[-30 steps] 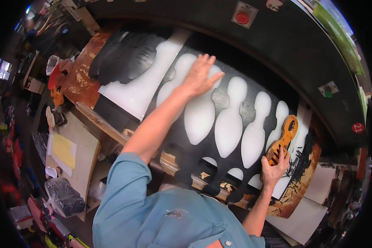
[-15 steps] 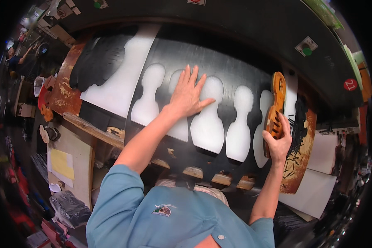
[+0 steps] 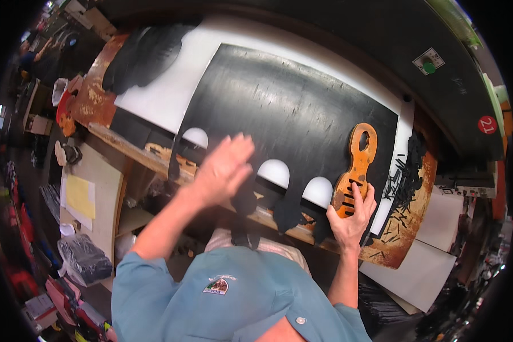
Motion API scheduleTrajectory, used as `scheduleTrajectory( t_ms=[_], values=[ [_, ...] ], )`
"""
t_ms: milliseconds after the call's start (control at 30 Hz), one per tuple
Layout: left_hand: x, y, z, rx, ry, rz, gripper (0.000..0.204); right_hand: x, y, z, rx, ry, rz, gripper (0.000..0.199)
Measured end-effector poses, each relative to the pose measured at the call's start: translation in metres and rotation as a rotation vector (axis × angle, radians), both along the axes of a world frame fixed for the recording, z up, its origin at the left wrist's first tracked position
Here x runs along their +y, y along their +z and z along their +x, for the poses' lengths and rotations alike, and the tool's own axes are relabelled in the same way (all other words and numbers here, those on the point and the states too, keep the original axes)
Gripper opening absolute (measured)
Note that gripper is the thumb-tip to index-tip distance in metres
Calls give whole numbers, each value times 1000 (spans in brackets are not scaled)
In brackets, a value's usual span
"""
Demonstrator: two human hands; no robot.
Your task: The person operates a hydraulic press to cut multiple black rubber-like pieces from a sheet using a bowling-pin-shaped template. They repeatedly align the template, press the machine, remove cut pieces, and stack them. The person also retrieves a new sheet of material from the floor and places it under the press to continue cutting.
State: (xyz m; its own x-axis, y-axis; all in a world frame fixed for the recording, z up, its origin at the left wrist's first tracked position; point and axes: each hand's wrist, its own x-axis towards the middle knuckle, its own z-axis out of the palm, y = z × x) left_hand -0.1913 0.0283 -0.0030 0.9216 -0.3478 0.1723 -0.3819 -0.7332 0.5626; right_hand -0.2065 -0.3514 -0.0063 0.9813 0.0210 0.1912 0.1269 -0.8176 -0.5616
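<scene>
A black sheet (image 3: 256, 85) lies over a white board (image 3: 179, 80), its near end with cut-out openings sagging past the front edge. Rounded tops of several openings show the white board beneath. My left hand (image 3: 222, 171), fingers stretched out and slightly blurred, is over the near part of the sheet; whether it touches is unclear. At the right of the sheet, an orange-brown cutting die (image 3: 362, 154) with a looped end and several slots stands on the black surface. My right hand (image 3: 353, 214) grips its near end between thumb and fingers.
Black cut pieces (image 3: 145, 60) are piled at the far left. Thin black scraps (image 3: 402, 176) litter the right side of the worn brown table (image 3: 390, 253). Beyond the sheet is a dark machine beam with a green button (image 3: 428, 67). A wooden rail (image 3: 134, 145) edges the front.
The black sheet has shifted toward me, so unbroken material now covers most of the board. My left hand has moved nearer. The cutting die has moved slightly left and nearer with my right hand.
</scene>
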Motion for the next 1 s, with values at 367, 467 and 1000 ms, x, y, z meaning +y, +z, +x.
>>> scheduleTrajectory(
  t_ms=[367, 467, 1000],
  values=[
    [83, -47, 115, -399, 285, 281, 54, 54, 28, 33, 67, 153, 262, 84],
    [78, -42, 111, -325, 324, 213, 54, 107, 25, 79, 2, 302, 244, 81],
    [77, -25, 114, -185, 335, 140, 55, 251, 8, 161, -106, 464, 46, 72]
  ],
)
